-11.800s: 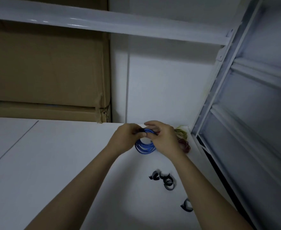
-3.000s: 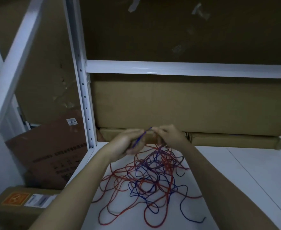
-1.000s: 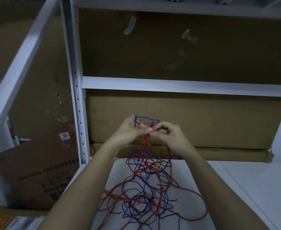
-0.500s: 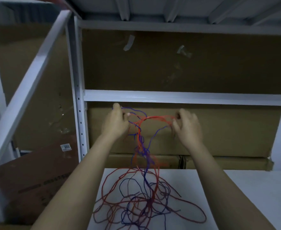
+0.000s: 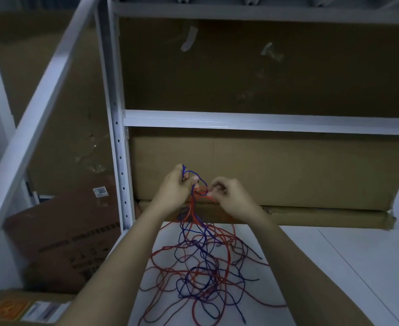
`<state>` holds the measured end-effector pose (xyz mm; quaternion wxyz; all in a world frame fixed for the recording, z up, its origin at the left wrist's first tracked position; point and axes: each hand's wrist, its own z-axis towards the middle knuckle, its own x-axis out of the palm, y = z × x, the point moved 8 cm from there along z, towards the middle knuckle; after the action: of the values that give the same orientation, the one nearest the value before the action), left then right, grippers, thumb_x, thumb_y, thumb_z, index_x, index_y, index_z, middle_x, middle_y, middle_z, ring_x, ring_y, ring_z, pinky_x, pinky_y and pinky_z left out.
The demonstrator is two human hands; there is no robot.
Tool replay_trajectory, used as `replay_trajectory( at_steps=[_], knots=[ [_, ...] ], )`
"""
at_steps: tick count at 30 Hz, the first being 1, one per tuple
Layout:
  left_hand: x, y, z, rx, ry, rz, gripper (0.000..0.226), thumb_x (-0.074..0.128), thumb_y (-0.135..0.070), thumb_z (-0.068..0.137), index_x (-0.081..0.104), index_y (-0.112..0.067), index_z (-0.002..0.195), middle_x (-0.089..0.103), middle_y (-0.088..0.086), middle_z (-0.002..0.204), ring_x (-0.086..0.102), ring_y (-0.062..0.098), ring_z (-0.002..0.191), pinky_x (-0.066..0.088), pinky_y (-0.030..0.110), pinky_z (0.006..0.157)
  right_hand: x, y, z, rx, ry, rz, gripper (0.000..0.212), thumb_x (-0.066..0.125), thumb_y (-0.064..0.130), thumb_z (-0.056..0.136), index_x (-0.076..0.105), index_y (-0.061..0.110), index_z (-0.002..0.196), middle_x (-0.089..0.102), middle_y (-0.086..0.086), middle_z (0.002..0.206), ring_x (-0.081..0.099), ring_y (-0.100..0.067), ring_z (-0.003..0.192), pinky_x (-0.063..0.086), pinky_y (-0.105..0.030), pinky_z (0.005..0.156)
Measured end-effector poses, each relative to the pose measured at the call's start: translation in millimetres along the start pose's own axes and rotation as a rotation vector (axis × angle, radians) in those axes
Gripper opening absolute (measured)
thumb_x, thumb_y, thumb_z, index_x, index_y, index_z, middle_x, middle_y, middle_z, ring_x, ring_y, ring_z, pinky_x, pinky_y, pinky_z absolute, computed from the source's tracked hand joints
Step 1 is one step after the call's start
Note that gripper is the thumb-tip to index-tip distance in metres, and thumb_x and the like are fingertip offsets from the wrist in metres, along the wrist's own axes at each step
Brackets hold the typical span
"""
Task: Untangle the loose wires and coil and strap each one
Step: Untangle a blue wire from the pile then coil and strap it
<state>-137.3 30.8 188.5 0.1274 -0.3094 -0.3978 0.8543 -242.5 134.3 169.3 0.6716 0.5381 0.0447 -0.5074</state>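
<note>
A tangle of thin red wire [image 5: 219, 262] and blue wire [image 5: 193, 278] lies spread on the white shelf surface [image 5: 335, 267], with strands rising to my hands. My left hand [image 5: 173, 189] holds a blue loop that sticks up above its fingers. My right hand [image 5: 229, 196] pinches a red loop close beside the left. Both hands are raised above the shelf, in front of a cardboard box.
A long cardboard box [image 5: 276, 172] stands behind the hands under a white shelf beam [image 5: 264, 122]. A white perforated upright [image 5: 119, 161] rises at the left. Cardboard boxes [image 5: 59, 234] lean beyond the shelf's left edge.
My hands, spread apart with the red wire stretched between them half a second ago, have come together and dropped lower. The camera has tilted down slightly.
</note>
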Motion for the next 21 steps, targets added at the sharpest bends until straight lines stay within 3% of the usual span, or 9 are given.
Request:
replay_trajectory(
  at_steps=[3, 6, 8, 10, 13, 15, 17, 19, 21],
  knots=[
    [-3.1, -1.5, 0.4, -0.007, 0.021, -0.026, 0.032, 0.057, -0.021, 0.095, 0.034, -0.018, 0.073, 0.042, -0.005, 0.062, 0.041, 0.01, 0.057, 0.033, 0.02, 0.053, 4.8, 10.3, 5.3, -0.053, 0.024, 0.065, 0.011, 0.068, 0.014, 0.087, 0.057, 0.014, 0.089, 0.05, 0.008, 0.064, 0.044, 0.002, 0.053, 0.037, -0.02, 0.058],
    [-4.8, -2.1, 1.2, -0.025, 0.041, -0.106, 0.032, 0.058, -0.018, 0.095, 0.034, -0.017, 0.074, 0.043, 0.005, 0.07, 0.044, 0.017, 0.067, 0.037, 0.027, 0.065, 6.0, 17.0, 11.1, -0.083, 0.003, 0.062, 0.011, 0.068, 0.01, 0.086, 0.058, 0.013, 0.089, 0.047, 0.008, 0.063, 0.041, 0.004, 0.049, 0.032, -0.013, 0.053],
    [-9.4, -3.0, 0.2, -0.024, 0.037, -0.194, 0.031, 0.056, -0.014, 0.095, 0.033, -0.017, 0.074, 0.048, 0.012, 0.075, 0.053, 0.01, 0.063, 0.039, 0.017, 0.061, 5.2, 16.5, 13.3, -0.075, 0.008, 0.058, 0.018, 0.069, 0.009, 0.085, 0.056, 0.017, 0.094, 0.049, 0.008, 0.064, 0.043, 0.004, 0.049, 0.034, -0.013, 0.054],
    [-13.6, -3.2, 1.3, -0.009, 0.05, -0.217, 0.031, 0.056, -0.014, 0.096, 0.033, -0.016, 0.075, 0.054, 0.009, 0.074, 0.058, -0.006, 0.058, 0.037, 0.009, 0.054, 5.2, 16.7, 13.5, -0.068, 0.038, 0.104, 0.024, 0.069, 0.006, 0.085, 0.056, 0.016, 0.102, 0.05, 0.009, 0.064, 0.043, 0.003, 0.05, 0.037, -0.013, 0.057],
    [-23.4, -7.3, 4.1, 0.022, 0.016, -0.001, 0.033, 0.06, -0.026, 0.094, 0.035, -0.017, 0.073, 0.049, -0.004, 0.065, 0.05, -0.008, 0.05, 0.034, 0.011, 0.048, 5.0, 21.2, 12.4, -0.084, 0.031, 0.169, 0.008, 0.068, 0.006, 0.086, 0.063, 0.01, 0.09, 0.05, 0.003, 0.069, 0.042, -0.002, 0.059, 0.037, -0.015, 0.061],
    [-29.9, -14.2, 5.2, 0.081, -0.02, 0.173, 0.038, 0.058, -0.037, 0.093, 0.035, -0.017, 0.07, 0.053, -0.003, 0.063, 0.055, 0.007, 0.057, 0.035, 0.018, 0.05, -3.0, 24.0, 12.3, -0.062, -0.038, 0.216, 0.014, 0.067, 0.004, 0.086, 0.06, 0.014, 0.079, 0.051, 0.001, 0.07, 0.043, -0.008, 0.065, 0.037, -0.017, 0.064],
    [-35.1, -18.5, 6.9, 0.113, -0.047, 0.351, 0.045, 0.052, -0.048, 0.093, 0.034, -0.016, 0.067, 0.049, 0.0, 0.06, 0.048, 0.019, 0.057, 0.033, 0.031, 0.052, -13.9, 26.8, 11.6, -0.025, -0.069, 0.321, 0.013, 0.065, 0.005, 0.088, 0.06, 0.014, 0.08, 0.052, -0.002, 0.073, 0.046, -0.01, 0.067, 0.038, -0.015, 0.064],
    [-38.9, -19.0, 7.7, 0.103, -0.061, 0.434, 0.05, 0.045, -0.054, 0.094, 0.034, -0.016, 0.064, 0.043, 0.001, 0.058, 0.042, 0.018, 0.054, 0.026, 0.032, 0.049, -20.3, 33.0, 9.3, 0.008, -0.004, 0.401, 0.006, 0.062, 0.011, 0.091, 0.063, 0.014, 0.086, 0.059, -0.003, 0.079, 0.054, -0.01, 0.071, 0.044, -0.014, 0.069],
    [-37.4, -19.3, 7.9, 0.078, -0.048, 0.432, 0.053, 0.039, -0.057, 0.095, 0.035, -0.015, 0.063, 0.042, 0.001, 0.057, 0.041, 0.017, 0.053, 0.025, 0.031, 0.048, -23.2, 38.1, 8.3, 0.027, 0.076, 0.516, 0.007, 0.059, 0.015, 0.093, 0.064, 0.016, 0.089, 0.066, -0.001, 0.086, 0.061, -0.011, 0.08, 0.048, -0.022, 0.082]
  ],
)
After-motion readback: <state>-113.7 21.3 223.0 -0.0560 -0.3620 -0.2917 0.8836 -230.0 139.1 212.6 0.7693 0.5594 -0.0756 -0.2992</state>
